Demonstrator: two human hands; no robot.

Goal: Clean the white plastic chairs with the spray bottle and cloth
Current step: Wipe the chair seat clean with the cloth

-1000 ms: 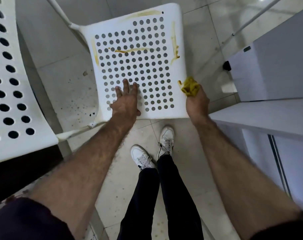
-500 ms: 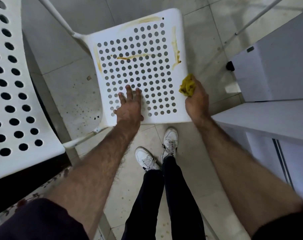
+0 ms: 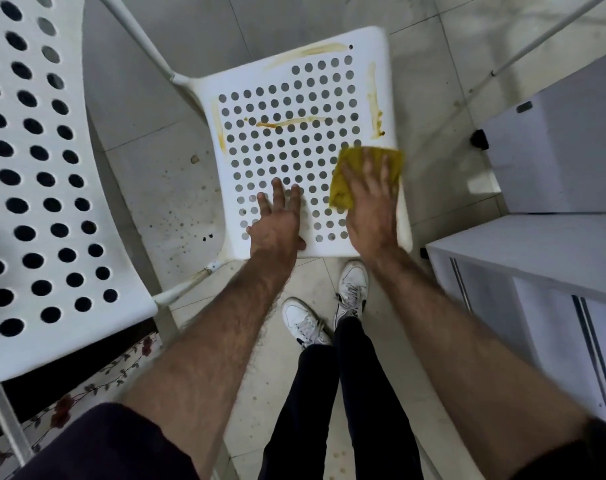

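Pale floor tiles (image 3: pixel 346 12) fill the background, speckled with dark spots under the seat and crossed by grout lines. White cabinets (image 3: pixel 554 161) stand at the right, cut off by the frame edge, so their full shape cannot be told. A second perforated chair (image 3: pixel 34 168) takes up the left side, also cut by the frame; a strip of floral-patterned material below it is only partly seen.

Beneath both sets of fingers lies the white chair seat (image 3: pixel 287 154), dotted with round holes. Yellow-brown smears mark it: one along the far edge, one streak across the holes ahead of the left fingers, one down the left margin, and one down the right margin just beyond the right fingertips. The seat's legs are mostly hidden; only thin white tubes show at its left corners.

The right hand (image 3: pixel 372 209) lies flat on the yellow cloth (image 3: pixel 350 174), fingers spread and pressing it against the seat's right near part. Motion blur softens these fingers, so their exact outline is hard to make out. The cloth shows around and ahead of them, its right corner reaching the seat edge; the part under the palm is hidden.

The left hand (image 3: pixel 277 223) rests on the seat's near edge, fingers straight and slightly apart, holding nothing, well left of the cloth.

White shoes (image 3: pixel 305 322) and dark trousers show below. No spray bottle is in view.
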